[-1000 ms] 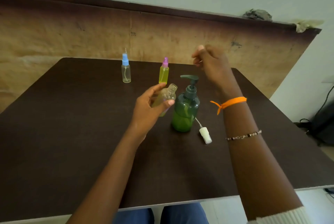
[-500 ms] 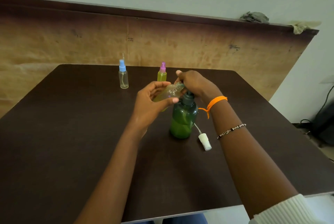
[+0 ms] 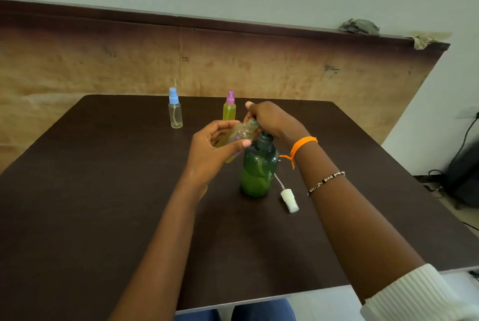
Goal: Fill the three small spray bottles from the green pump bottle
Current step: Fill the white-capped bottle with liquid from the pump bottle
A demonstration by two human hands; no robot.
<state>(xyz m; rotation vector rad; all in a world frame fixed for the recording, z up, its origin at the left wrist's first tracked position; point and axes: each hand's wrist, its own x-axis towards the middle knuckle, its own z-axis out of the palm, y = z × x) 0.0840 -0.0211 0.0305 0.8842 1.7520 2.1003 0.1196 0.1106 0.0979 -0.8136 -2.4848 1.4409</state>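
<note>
We see the left hand [image 3: 215, 149] curled around an uncapped small spray bottle [image 3: 239, 136], tilted so its open neck points toward the pump head of the green pump bottle [image 3: 259, 168]. The right hand [image 3: 272, 120] rests on top of that pump head, fingers bent over it, covering the spout. The green bottle stands upright near the middle of the dark desk [image 3: 103, 204]. Just to its right lies a white spray cap [image 3: 289, 199] with its tube. Farther back stand a blue-capped bottle [image 3: 175, 111], clear, and a pink-capped bottle [image 3: 229, 109] holding yellow-green liquid.
</note>
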